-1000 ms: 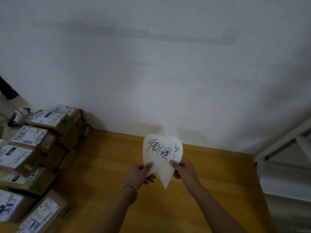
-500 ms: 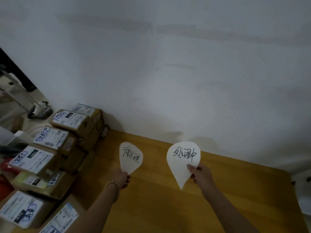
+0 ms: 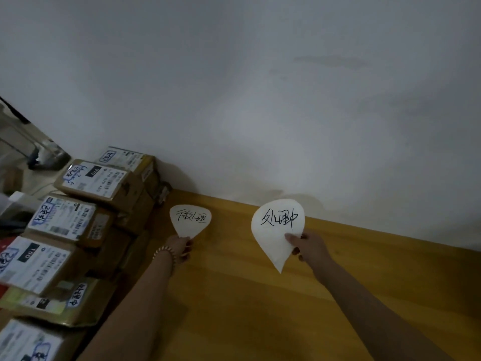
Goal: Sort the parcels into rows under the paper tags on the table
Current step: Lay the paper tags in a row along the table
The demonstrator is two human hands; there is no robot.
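My left hand [image 3: 180, 247] pinches the pointed end of a white teardrop paper tag [image 3: 190, 220] with black handwriting, held near the wall beside the parcel stack. My right hand [image 3: 308, 247] pinches a second, larger handwritten paper tag [image 3: 276, 230] further right, above the wooden table [image 3: 234, 308]. Several brown cardboard parcels [image 3: 86, 201] with white shipping labels are stacked along the table's left side.
A white wall [image 3: 260, 113] runs right behind the table's far edge. The parcel stack reaches from the wall corner down to the lower left corner of the view. Beyond it at the far left lies dim clutter.
One second ago both hands held the tags together in front of me. They have since split them, the left tag going left toward the parcels, the right tag to the right.
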